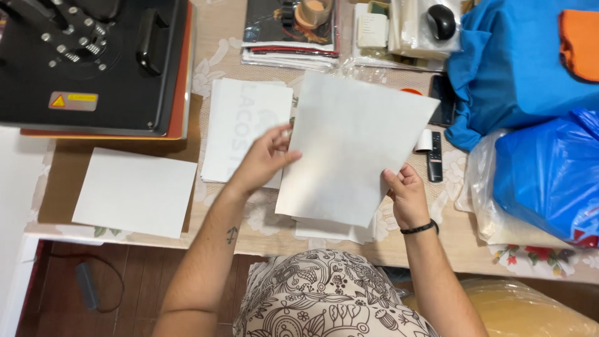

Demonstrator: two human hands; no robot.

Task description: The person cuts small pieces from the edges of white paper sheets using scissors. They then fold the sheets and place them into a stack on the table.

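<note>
Both hands hold one white sheet above the desk.

The desk carries a black heat press at far left. The white sheet, tilted, long axis running from near the body up and away, hangs over a stack of sheets. Left hand pinches its left edge; right hand clasps the lower right corner, equally near.

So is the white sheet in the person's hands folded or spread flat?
Spread flat: the white sheet shows one unfolded face, pinched by the left hand and right hand at opposite edges, above the table.
</note>
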